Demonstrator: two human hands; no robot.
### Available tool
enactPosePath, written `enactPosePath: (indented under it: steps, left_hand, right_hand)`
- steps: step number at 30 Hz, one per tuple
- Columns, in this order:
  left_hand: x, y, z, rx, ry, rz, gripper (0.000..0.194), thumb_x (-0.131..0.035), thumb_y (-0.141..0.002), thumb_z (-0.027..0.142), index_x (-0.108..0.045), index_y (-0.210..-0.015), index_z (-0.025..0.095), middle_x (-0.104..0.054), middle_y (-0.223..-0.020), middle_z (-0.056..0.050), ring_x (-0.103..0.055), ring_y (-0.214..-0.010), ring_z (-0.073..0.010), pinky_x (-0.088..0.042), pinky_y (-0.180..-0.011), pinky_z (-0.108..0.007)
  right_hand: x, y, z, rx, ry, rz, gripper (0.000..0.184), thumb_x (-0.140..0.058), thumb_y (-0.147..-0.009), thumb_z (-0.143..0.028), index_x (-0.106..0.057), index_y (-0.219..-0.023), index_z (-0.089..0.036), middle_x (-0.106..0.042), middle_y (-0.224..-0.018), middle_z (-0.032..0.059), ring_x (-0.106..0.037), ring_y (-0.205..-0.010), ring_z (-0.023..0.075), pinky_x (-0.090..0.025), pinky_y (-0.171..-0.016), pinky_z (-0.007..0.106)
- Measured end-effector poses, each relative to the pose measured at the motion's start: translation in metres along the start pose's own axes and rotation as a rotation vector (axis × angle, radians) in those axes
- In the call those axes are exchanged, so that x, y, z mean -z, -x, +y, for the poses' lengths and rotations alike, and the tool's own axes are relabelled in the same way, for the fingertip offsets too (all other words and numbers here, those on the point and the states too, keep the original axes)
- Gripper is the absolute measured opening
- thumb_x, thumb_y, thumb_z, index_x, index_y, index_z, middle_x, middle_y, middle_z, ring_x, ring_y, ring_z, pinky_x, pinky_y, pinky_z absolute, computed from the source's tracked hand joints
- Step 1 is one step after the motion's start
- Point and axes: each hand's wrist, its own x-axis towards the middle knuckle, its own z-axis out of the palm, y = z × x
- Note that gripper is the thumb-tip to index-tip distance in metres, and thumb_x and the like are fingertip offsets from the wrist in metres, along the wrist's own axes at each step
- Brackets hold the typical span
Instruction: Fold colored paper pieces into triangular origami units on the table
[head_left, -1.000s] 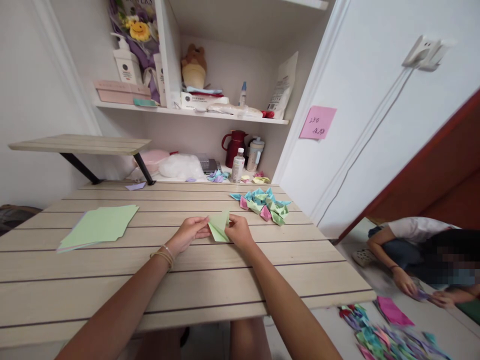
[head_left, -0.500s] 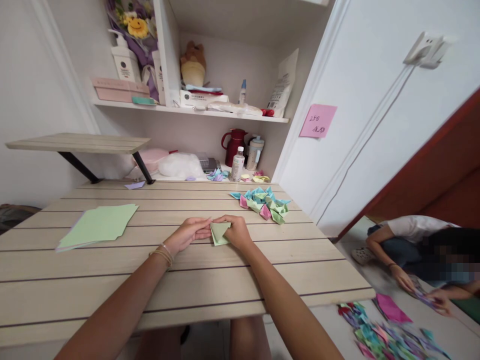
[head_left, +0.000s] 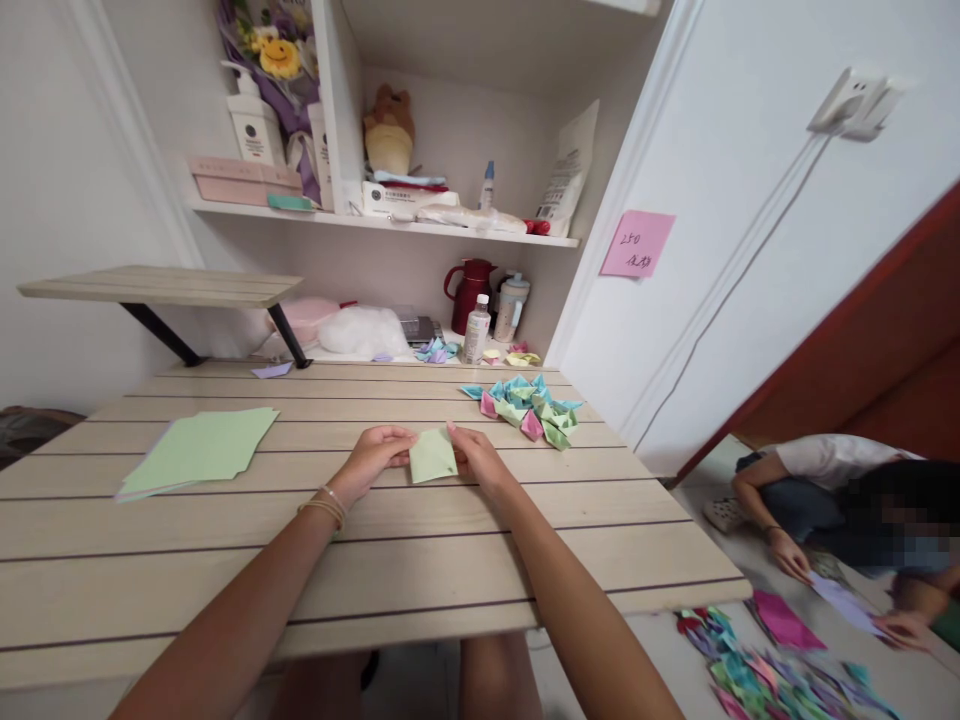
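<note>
Between my hands, just above the slatted table, is a small folded square of light green paper [head_left: 433, 456]. My left hand [head_left: 377, 458] pinches its left edge between thumb and fingers. At the right edge, my right hand [head_left: 475, 457] grips it with the thumb along the top corner and the fingers behind. Beyond my right hand lies a pile of folded paper boats [head_left: 529, 402] in blue, green and pink. A stack of flat green paper sheets [head_left: 201, 448] rests to the left of my left hand.
A small raised shelf [head_left: 161, 285] stands at the table's back left. Behind the table [head_left: 360, 575] are a plastic bottle [head_left: 476, 330], a red jug [head_left: 471, 295] and a cup [head_left: 511, 308]. On the floor at right, a person [head_left: 832, 510] crouches holding purple paper beside many colourful folded papers [head_left: 772, 665].
The green paper has been turned and now shows a flat square face. My right hand has shifted from over it to its right edge. The crouching person's purple paper is opened wider.
</note>
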Motion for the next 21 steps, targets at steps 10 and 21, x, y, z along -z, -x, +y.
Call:
enactPosePath:
  steps: [10,21]
  left_hand:
    - [-0.005,0.005,0.001,0.07,-0.157,-0.196,0.032,-0.073,-0.06,0.027,-0.061,-0.083,0.009,-0.068,-0.071,-0.009,-0.065,-0.062,-0.0154,-0.053,-0.061,-0.025]
    - [-0.011,0.007,-0.004,0.013,-0.113,-0.209,0.028,-0.075,-0.058,0.027,-0.056,-0.072,0.012,-0.067,-0.073,-0.007,-0.066,-0.074,-0.0185,-0.052,-0.069,-0.03]
  right_hand:
    - [0.004,-0.004,0.003,0.209,0.194,0.144,0.048,-0.072,-0.058,-0.034,-0.06,-0.101,-0.015,-0.066,-0.072,0.0038,-0.061,-0.062,0.0164,-0.047,-0.056,0.026]
    - [-0.001,-0.005,0.006,0.234,0.087,0.15,0.05,-0.074,-0.054,-0.029,-0.06,-0.099,-0.015,-0.066,-0.085,0.0056,-0.061,-0.074,0.0166,-0.048,-0.066,0.027]
